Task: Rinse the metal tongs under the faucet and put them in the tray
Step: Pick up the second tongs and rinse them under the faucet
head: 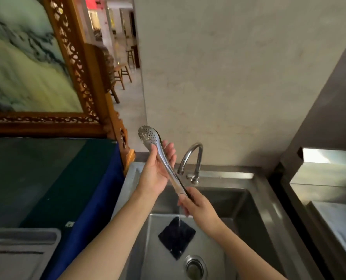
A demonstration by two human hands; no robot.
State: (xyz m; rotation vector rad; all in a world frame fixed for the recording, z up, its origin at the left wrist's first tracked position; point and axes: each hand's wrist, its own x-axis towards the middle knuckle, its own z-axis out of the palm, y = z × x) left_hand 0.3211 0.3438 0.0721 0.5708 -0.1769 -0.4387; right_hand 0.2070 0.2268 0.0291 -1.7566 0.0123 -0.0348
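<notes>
Left hand [154, 170] pinched metal tongs [166, 164] below perforated head | right hand [198, 208] gripped handle end, hiding it | tray [20, 249] cut off at lower left edge

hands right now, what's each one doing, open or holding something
Left hand: pinches the perforated silver metal tongs near their head.
Right hand: grips the tongs' handle end.

One head view, wide-angle and up close, tipped forward and down over the sink [255, 211]. Left hand [156, 170], right hand [198, 207] and tongs [164, 161] sit mid-frame, forearms entering from the bottom edge; wall [238, 77] fills the upper right.
</notes>
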